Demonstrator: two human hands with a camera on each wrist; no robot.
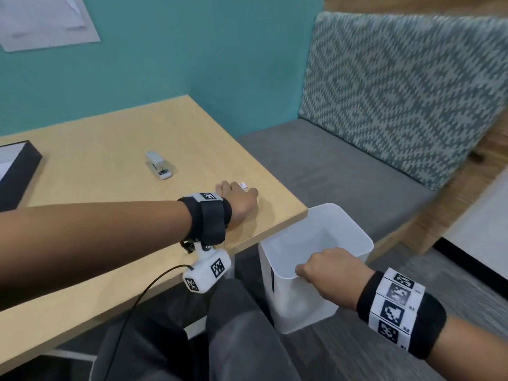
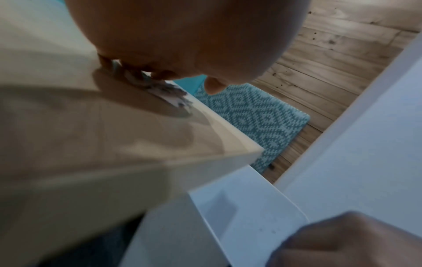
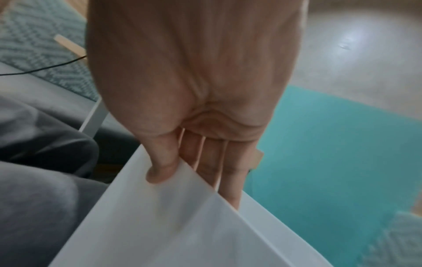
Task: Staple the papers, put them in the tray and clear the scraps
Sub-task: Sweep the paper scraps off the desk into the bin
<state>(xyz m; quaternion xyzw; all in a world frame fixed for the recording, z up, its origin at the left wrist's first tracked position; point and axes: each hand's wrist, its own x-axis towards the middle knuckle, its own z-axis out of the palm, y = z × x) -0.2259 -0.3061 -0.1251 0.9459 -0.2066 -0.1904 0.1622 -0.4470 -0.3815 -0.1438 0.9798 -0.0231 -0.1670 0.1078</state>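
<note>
**Sweeping scraps toward a held bin**

The left hand (image 1: 238, 200) lies palm-down on the surface (image 1: 115, 215), near its right corner. Its fingers look fairly straight, pressed over a small heap of paper scraps (image 2: 167, 94); the left wrist view shows the scraps under the fingertips, close to the surface's edge. A white bit (image 1: 243, 185) peeks out just beyond the knuckles. This grip holds nothing; it presses and pushes.

The right hand (image 1: 325, 273) holds a white bin (image 1: 354, 243) below and to the right of the left hand, its open mouth just beside and under the surface's corner. The grip is closed on the bin's near wall: thumb (image 3: 161, 169) on one face, fingers (image 3: 230, 173) on the other, pinching the rim.

The step in hand seems to be clearing the scraps, likely the task's last part. The next move probably calls for sliding the heap off the edge and into the bin, with the bin kept steady under the drop so that light bits do not flutter to the floor.

A stapler (image 1: 159, 165) lies on the surface beyond and left of the left hand. Far left, a dark tray (image 1: 24, 167) holds white paper (image 1: 7, 160). The surface is pale wood. Behind it stands a teal wall; to the right of the hands, a grey bench with a patterned backrest.
</note>
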